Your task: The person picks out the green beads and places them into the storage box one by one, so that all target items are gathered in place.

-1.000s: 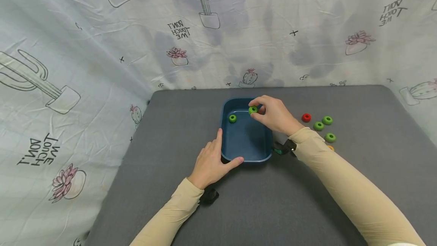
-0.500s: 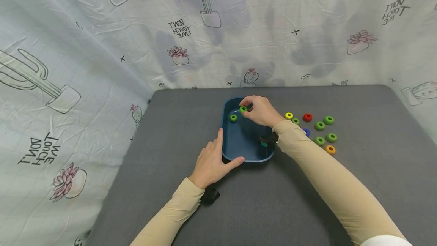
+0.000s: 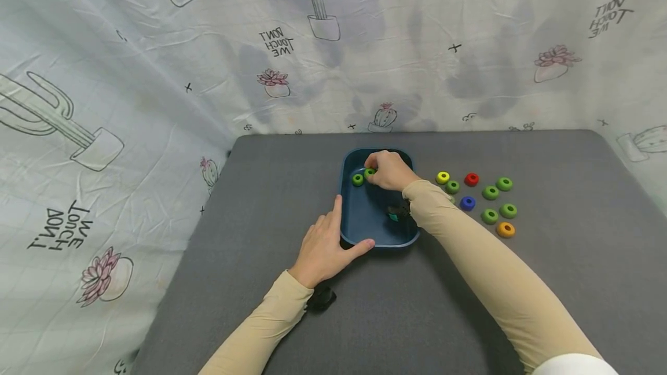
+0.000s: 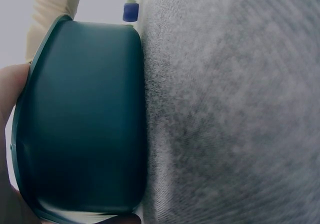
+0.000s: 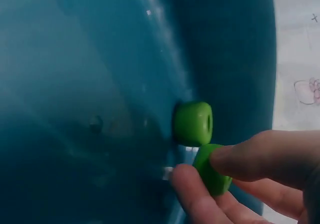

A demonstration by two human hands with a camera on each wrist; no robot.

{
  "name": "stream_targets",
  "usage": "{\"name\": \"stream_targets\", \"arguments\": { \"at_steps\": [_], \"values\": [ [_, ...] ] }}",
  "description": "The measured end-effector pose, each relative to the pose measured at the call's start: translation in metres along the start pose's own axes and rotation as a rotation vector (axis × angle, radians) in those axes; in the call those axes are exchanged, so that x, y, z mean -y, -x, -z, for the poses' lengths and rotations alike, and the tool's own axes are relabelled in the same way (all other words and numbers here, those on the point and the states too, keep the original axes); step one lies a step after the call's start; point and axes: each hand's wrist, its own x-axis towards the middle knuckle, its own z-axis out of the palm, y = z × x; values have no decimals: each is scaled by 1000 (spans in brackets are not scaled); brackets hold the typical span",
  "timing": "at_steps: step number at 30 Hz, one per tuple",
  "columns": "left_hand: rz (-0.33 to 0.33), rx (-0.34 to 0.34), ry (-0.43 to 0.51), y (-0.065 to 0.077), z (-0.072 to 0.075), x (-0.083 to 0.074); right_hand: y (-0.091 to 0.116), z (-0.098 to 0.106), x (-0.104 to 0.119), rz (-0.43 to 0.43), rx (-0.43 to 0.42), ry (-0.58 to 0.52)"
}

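Note:
A blue rectangular tray (image 3: pixel 365 225) stands on the table in the head view. Near its far left corner, my right hand (image 3: pixel 391 171) pinches a green bead (image 5: pixel 209 170) between thumb and fingers, low inside the tray. Close beside it lies another green bead (image 3: pixel 357 180), its hole showing in the right wrist view; whether the two touch is hard to tell. My left hand (image 3: pixel 322 250) rests at the tray's near left corner, index finger straight along the left side and thumb along the front rim. The left wrist view shows the tray's outer wall (image 4: pixel 85 119).
On the grey table (image 3: pixel 250 207), right of the tray, lie several loose green beads (image 3: pixel 490 192), a yellow bead (image 3: pixel 442 177), a red bead (image 3: pixel 471 179), a blue bead (image 3: pixel 467 203) and an orange bead (image 3: pixel 505 230). My right forearm partly covers one. A printed curtain (image 3: pixel 354 74) hangs behind.
My right hand has moved left and then down into the tray with its green bead, close to the one lying there. Beads right of the tray have come into sight. My left hand stays put.

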Motion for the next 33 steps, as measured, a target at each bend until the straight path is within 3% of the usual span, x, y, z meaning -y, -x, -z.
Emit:
{"name": "stream_targets", "arguments": {
  "at_steps": [22,33],
  "values": [
    [-7,-8,-20,-1,-1,-1,-2,-4,-7,-13,51,18],
    [5,-3,-11,-1,0,-2,1,-1,-6,-15,28,40]
  ]
}}
